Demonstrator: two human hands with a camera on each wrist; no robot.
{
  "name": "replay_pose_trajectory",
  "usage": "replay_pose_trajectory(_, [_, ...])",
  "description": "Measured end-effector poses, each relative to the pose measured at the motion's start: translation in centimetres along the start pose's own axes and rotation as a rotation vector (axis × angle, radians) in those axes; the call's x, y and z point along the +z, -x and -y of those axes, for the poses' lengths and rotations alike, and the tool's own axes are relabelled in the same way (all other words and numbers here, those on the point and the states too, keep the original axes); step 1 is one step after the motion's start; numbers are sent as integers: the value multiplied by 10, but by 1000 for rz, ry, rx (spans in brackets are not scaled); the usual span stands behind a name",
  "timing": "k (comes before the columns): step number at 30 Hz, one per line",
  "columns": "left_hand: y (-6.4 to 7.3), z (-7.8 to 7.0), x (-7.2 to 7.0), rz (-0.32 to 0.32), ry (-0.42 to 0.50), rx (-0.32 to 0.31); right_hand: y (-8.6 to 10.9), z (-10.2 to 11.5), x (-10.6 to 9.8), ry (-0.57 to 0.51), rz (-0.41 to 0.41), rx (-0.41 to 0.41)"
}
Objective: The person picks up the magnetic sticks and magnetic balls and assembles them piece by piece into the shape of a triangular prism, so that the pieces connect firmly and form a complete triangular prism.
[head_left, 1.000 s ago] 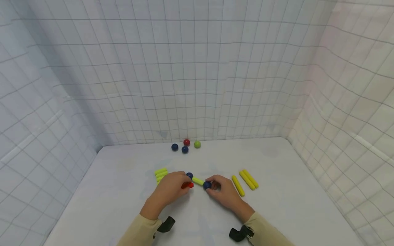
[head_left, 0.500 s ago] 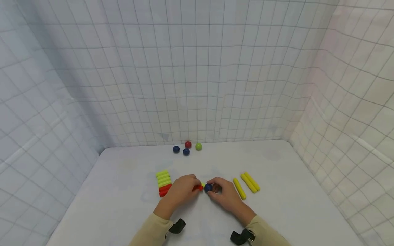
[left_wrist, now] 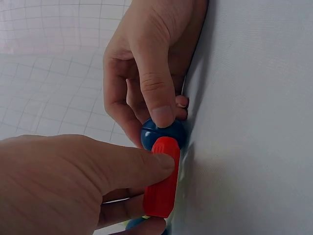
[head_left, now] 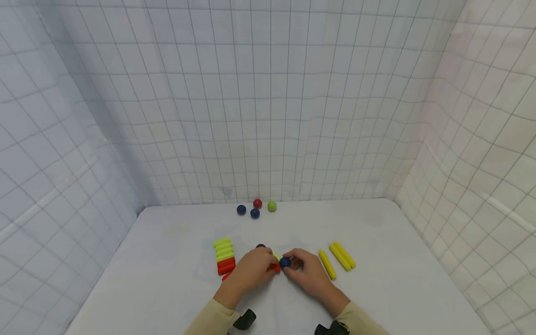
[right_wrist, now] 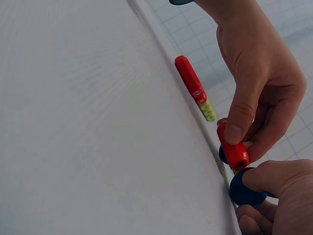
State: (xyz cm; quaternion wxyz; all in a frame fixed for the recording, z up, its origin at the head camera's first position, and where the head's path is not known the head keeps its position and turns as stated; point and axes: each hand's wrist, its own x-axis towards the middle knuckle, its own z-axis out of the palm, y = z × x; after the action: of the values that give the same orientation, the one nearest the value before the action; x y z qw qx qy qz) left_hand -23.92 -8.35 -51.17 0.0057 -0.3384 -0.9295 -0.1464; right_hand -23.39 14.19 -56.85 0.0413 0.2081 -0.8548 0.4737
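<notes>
My left hand (head_left: 253,270) pinches a short red rod (left_wrist: 164,188) between thumb and fingers. The rod's end is right by a dark blue ball (head_left: 285,263); whether it is joined to it I cannot tell. My right hand (head_left: 309,274) grips that ball (right_wrist: 244,188) with thumb and fingertips. A yellow-green rod (head_left: 276,257), mostly hidden by my left hand, lies between this ball and a second dark blue ball (head_left: 260,245). In the right wrist view, a dark hole (right_wrist: 240,163) shows in the red rod's end.
Left of my hands lie several yellow-green rods (head_left: 224,249) and red rods (head_left: 226,266) in a row. Longer yellow rods (head_left: 327,264) lie to the right. At the back of the white table (head_left: 176,279) sit two dark blue balls (head_left: 255,213), a red ball (head_left: 257,203) and a green ball (head_left: 271,206).
My left hand has moved right with the red rod, up to the blue ball, uncovering the red rods at left. My right hand keeps its hold on the ball. The head view has tilted slightly upward.
</notes>
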Motion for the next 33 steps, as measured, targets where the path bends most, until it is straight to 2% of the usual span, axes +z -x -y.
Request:
replay_pose_trajectory(5, [0, 0, 0, -1, 4, -21, -2, 0, 0, -14, 5, -14])
replay_pose_trajectory(7, [-1, -2, 1, 19, 12, -23, -2, -2, 0, -6, 6, -16])
replay_pose_trajectory(12, [-1, -7, 3, 61, 37, -25, 2, -4, 2, 8, 10, -4])
replay_pose_trajectory(18, [0, -10, 5, 60, 45, -59, 4, -3, 3, 0, 8, 4])
replay_pose_trajectory(23, [-1, -13, 8, 81, 59, -58, 3, -2, 2, 4, 19, 32])
replay_pose_trajectory(29, [-3, -9, 9, 56, 67, -71, 2, -2, 2, 2, 7, 17])
replay_pose_trajectory(33, [-2, -3, 6, 34, 78, -87, 2, -1, 2, 1, 16, 48])
